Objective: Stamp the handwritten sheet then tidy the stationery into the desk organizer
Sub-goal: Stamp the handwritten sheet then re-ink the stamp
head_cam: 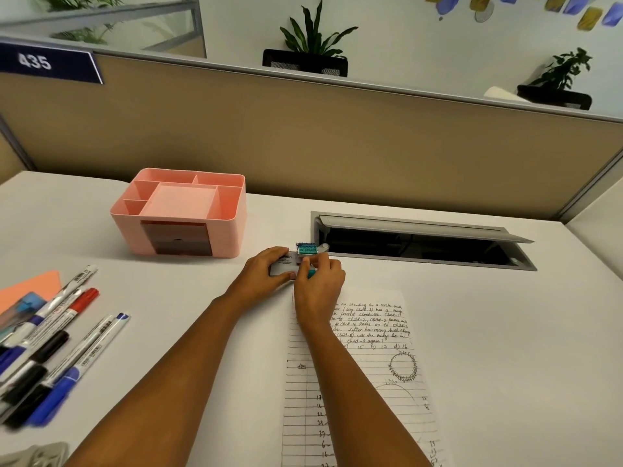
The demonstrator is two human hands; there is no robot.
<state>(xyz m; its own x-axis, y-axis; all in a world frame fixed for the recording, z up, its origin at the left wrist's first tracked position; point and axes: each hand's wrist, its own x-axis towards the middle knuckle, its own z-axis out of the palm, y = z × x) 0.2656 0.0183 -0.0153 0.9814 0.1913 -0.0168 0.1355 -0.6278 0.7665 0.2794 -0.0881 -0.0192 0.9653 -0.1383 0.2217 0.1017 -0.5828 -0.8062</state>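
A lined handwritten sheet [364,382] lies on the white desk in front of me, my right forearm crossing its left side. Just beyond its top edge my left hand [266,271] holds a flat grey ink pad box [285,264] with printed lettering. My right hand [318,281] pinches a small stamp [308,249] whose teal lettered face is turned upward, at the box's right end. A pink desk organizer [178,214] with several open compartments and a dark drawer stands to the left, behind my hands. Several markers [57,348] in blue, black and red lie at the left edge.
An open grey cable hatch [421,241] is set into the desk right behind the stamp. An orange paper pad [30,288] lies by the markers. A tan partition [303,136] closes the desk's far side. A grey object [33,456] shows at the bottom left corner.
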